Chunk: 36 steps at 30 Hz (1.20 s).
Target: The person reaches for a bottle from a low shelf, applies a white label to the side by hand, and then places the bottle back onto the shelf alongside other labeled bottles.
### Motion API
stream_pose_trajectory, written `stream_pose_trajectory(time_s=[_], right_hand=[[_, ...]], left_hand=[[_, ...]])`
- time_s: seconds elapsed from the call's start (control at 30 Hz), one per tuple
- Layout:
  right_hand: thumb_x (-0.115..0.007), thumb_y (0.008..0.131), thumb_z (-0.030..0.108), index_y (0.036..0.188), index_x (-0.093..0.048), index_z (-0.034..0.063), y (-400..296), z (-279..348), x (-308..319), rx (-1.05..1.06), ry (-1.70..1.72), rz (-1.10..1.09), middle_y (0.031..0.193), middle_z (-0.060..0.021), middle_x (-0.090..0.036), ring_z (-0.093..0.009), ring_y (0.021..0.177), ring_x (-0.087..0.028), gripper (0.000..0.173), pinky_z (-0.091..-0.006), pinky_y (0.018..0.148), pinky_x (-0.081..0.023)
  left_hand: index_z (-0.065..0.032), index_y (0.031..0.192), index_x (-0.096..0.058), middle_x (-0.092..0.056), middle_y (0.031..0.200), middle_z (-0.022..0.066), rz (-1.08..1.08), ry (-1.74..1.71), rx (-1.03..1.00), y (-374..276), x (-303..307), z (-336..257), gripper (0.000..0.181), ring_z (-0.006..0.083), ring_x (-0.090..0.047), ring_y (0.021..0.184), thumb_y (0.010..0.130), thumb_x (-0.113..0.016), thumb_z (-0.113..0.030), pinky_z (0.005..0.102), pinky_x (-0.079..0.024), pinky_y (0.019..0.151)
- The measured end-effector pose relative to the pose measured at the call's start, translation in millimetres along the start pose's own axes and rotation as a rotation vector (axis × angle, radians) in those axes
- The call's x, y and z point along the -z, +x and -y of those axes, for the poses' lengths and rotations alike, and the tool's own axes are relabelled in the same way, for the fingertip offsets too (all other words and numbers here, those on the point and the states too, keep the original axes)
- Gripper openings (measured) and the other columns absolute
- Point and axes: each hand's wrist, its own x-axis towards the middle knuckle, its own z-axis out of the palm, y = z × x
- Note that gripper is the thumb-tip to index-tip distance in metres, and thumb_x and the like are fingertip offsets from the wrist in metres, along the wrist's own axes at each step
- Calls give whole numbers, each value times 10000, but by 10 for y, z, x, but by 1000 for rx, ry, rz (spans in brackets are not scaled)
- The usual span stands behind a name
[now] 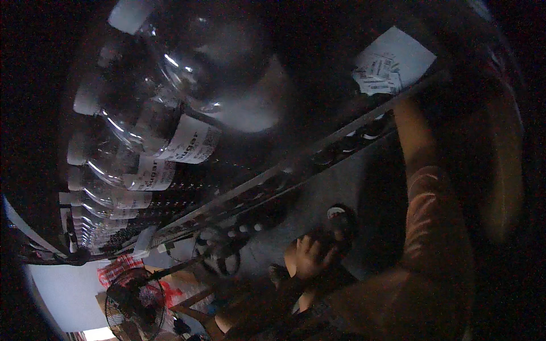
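My left hand (310,258) rests low by my leg, its fingers spread and nothing seen in it. My right forearm reaches up past a long metal rail (256,181); the wrist (405,106) shows at the rail, but the fingers are lost in shadow. Just beyond that wrist is a pale square sheet or panel (409,57) bearing print; whether the hand touches it, I cannot tell. Left of the rail, clear plastic bottles with pale caps and printed labels (192,140) stand in a long row. A large blurred transparent bottle (251,106) is nearest the camera.
A black wire-guarded fan (135,304) stands at the lower left, near red checked cloth (121,270) and a white surface (64,294). A dark shoe or sandal with a pale mark (337,212) is on the grey floor (332,183) beyond my left hand. Much of the surroundings is dark.
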Motion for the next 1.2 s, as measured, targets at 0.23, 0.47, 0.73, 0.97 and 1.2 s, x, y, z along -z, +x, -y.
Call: stream_pose_trajectory(time_s=[0.23,0.47,0.73,0.97,1.2], right_hand=[[-615,746,181,1052,-529,51,-60,-322,-17,-78,-4,22,961,-67,-558,-194,839,-542,344,-321,707,-441],[-602,755,197,1059,-525,59,-98,-524,-26,-113,-10,37,943,-56,-557,-181,819,-538,343,-309,691,-435],[-588,766,216,1067,-521,67,-90,-611,-35,-110,3,43,922,-43,-555,-167,795,-534,342,-295,672,-428],[-575,775,232,1074,-517,75,-136,-583,56,-65,98,26,904,-32,-554,-154,774,-531,343,-283,656,-422],[-563,784,248,1081,-513,83,-1024,-620,421,-193,368,90,886,-20,-552,-142,753,-528,343,-271,640,-417]], left_hand=[[-100,806,-602,-546,857,82,76,-60,-46,147,149,-41,273,299,-548,731,654,-680,-313,410,-440,599],[-103,828,-611,-536,845,107,146,84,-11,95,145,34,312,300,-552,731,643,-685,-343,393,-449,575],[-92,796,-602,-519,862,132,203,-23,92,44,154,-9,294,336,-524,812,624,-710,-305,471,-424,696],[-41,799,-568,-478,866,168,-38,-34,64,-209,85,202,312,344,-494,810,661,-714,-280,475,-394,723],[-48,826,-542,-500,942,141,-209,-225,-49,-448,297,170,261,312,-500,834,701,-683,-227,424,-380,721]])
